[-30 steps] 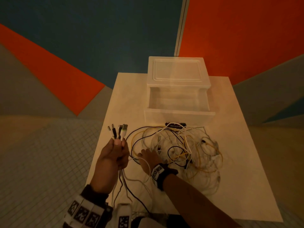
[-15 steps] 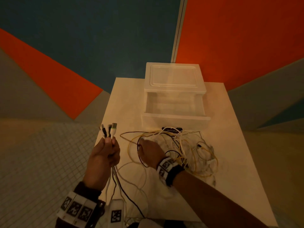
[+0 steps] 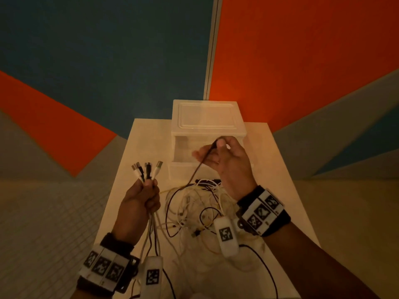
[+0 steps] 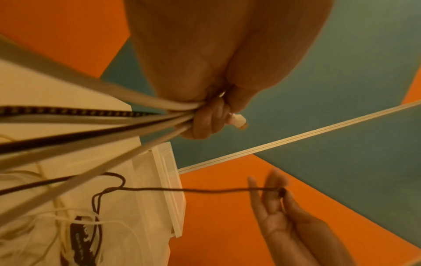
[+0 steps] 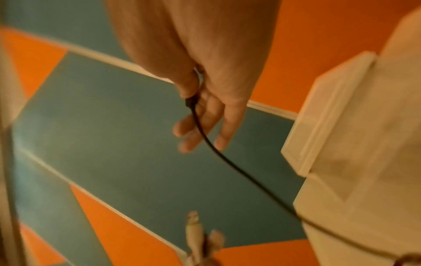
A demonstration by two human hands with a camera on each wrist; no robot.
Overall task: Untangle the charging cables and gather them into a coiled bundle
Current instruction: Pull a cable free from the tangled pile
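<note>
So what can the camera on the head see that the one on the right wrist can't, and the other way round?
Only the head view shows the tangled pile of cables on the white table, both wristbands, and the left hand gripping a bunch of cable ends.

Only the right wrist view shows close up the black plug pinched under the thumb, with the other fingers spread loosely.

Both show the right hand lifting one black cable and the white plastic drawer box behind it.
</note>
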